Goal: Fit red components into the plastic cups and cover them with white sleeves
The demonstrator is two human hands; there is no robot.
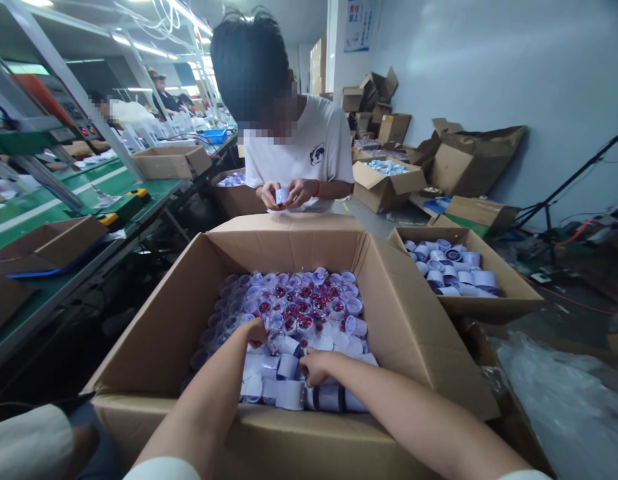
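Note:
Both of my arms reach into a large open cardboard box (396, 313) filled with white cylindrical plastic parts (289, 395). Small red pieces (305, 323) lie inside and among the cylinders around the middle. My left hand (257, 332) is over the middle of the pile, its fingers curled down beside clear wrapping and a white cylinder. Closer to the near side, my right hand (317, 367) is closed, with its fingertips down among the cylinders. Whatever either hand grips is hidden by the fingers.
Across the box a co-worker (299, 147) holds a white cylinder (281, 196) in both hands. A smaller carton (509, 293) of similar cylinders stands to the right, above clear plastic bags (563, 393). A green conveyor bench (163, 200) runs along the left.

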